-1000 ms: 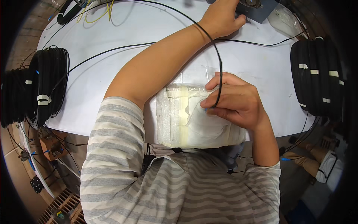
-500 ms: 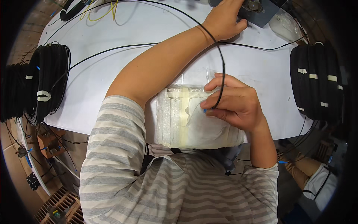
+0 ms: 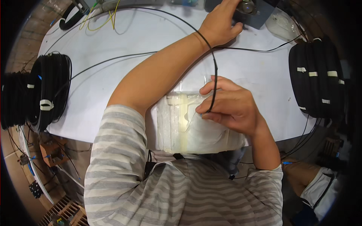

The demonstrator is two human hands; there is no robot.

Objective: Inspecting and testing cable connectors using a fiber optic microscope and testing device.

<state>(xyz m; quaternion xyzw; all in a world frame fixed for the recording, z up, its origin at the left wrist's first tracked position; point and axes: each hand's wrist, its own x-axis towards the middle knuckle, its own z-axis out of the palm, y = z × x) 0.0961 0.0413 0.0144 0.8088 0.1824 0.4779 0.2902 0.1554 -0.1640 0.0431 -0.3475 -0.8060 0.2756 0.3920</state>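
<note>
The thin black cable [image 3: 215, 71] runs across the white surface [image 3: 124, 41], pinched in the right hand [image 3: 230, 107] above a plastic-wrapped pad [image 3: 188, 124], while the left hand [image 3: 220, 24] closes on a grey device [image 3: 256, 13]; bundled coils [image 3: 315, 75] flank the workspace.

White bench [image 3: 124, 75] under even light; left of it, brownish floor [image 3: 15, 177] with wooden blocks [image 3: 52, 154], a slatted crate [image 3: 64, 211].

A cable workshop: black cable coils [image 3: 51, 90] flank a white worktable [image 3: 124, 41].
</note>
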